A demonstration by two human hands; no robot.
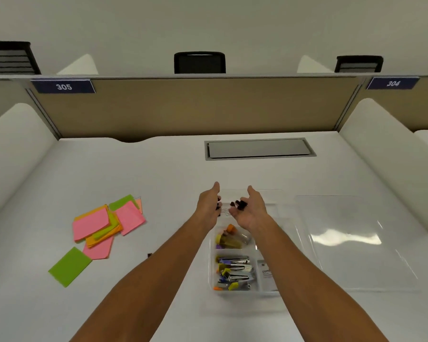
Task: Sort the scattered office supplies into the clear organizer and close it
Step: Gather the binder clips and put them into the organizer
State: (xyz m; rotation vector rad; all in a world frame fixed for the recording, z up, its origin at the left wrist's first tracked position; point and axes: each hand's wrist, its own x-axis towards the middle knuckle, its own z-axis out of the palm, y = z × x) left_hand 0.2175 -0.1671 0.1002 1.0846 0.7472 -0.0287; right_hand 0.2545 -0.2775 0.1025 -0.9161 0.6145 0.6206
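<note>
The clear organizer point(235, 291) sits open on the white worktop point(158, 174), toward its near edge and right of centre, a shallow transparent plastic tray split into compartments. Its far compartment holds a few thin wire paper clips point(224, 211); the middle one holds tubes with orange, yellow and purple caps point(229, 239); the near one holds small staplers point(234, 271) in metal and coloured plastic, with a white card beside them. Both hands hover over the far compartment, palms turned toward each other. The right hand point(251, 212) is cupped, its fingers loosely curled around several small black binder clips point(240, 204). The left hand point(208, 203) has fingers curled too, with dark clips showing at its fingertips. The flat transparent lid point(356, 243) lies just right of the tray, glare across its glossy surface. Toward the left edge, square pink, orange and green sticky notes point(101, 227) lie scattered and overlapping, matte paper.
</note>
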